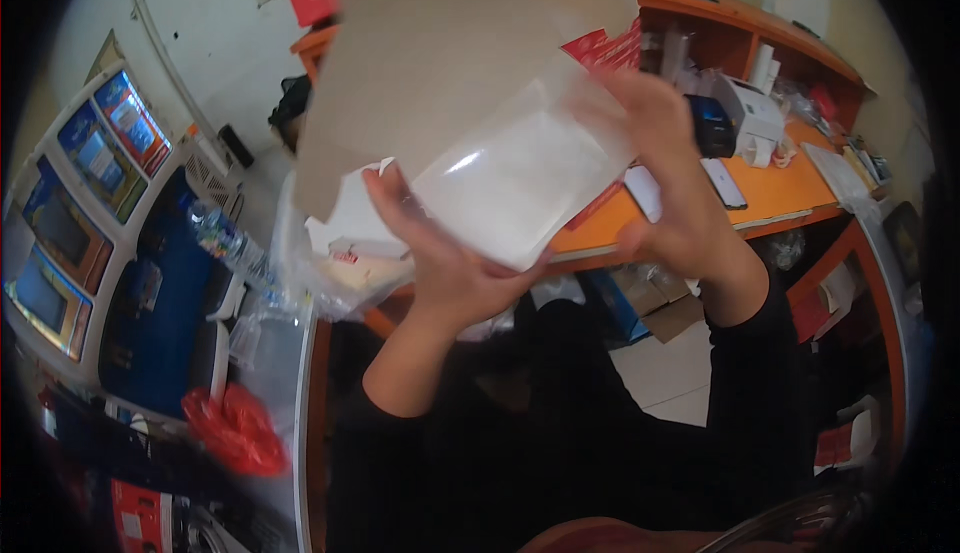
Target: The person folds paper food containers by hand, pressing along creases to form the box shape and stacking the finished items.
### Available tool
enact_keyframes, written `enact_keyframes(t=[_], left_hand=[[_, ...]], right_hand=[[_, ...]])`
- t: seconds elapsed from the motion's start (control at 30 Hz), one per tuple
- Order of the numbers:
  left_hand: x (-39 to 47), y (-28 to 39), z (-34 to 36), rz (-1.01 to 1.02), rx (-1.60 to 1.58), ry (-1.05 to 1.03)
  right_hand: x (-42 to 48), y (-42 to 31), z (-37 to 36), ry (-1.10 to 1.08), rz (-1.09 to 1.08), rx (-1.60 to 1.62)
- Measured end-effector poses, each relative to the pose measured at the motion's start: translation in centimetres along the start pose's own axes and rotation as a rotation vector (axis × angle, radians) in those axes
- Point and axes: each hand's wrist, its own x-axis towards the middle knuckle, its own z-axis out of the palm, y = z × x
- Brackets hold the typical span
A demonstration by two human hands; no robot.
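Observation:
A large grey-brown cardboard sheet [465,50], perhaps part of an unfolded box, rises in front of me above the desk. Against its lower part lies a glossy white piece [517,178], folded or stacked; which of the two I cannot tell. My left hand [457,260] holds the lower left edge of the white piece, thumb up and fingers beneath it. Blurred, my right hand [660,170] is at the right side with its thumb spread away; whether its fingertips touch the white piece is unclear. Red printed card [611,50] shows behind my right fingers.
On the orange desk [802,178] are a phone [724,183], a white label printer [750,114] and a dark blue device [710,126]. To the left are plastic bottles [229,241], clear plastic wrap [315,283] and a red plastic bag [234,429]. Cardboard [664,301] lies under the desk.

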Motion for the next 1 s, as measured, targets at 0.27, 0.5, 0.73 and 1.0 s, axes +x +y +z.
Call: enact_keyframes(t=[0.27,0.5,0.73,1.0], left_hand=[[9.1,-3.2,8.0,0.345,-0.251,0.03],[14.3,-10.6,10.4,0.446,0.201,-0.136],[15.4,-8.5,12.0,0.433,0.1,-0.138],[14.9,-9.0,12.7,0.321,0.093,-0.035]], right_hand=[[6.9,1.3,-4.3,-0.146,0.06,-0.271],[15.4,3.8,-12.6,-0.214,0.529,0.136],[19.0,14.2,-4.4,-0.491,0.394,0.025],[17.4,15.4,-1.0,-0.62,0.438,-0.309]])
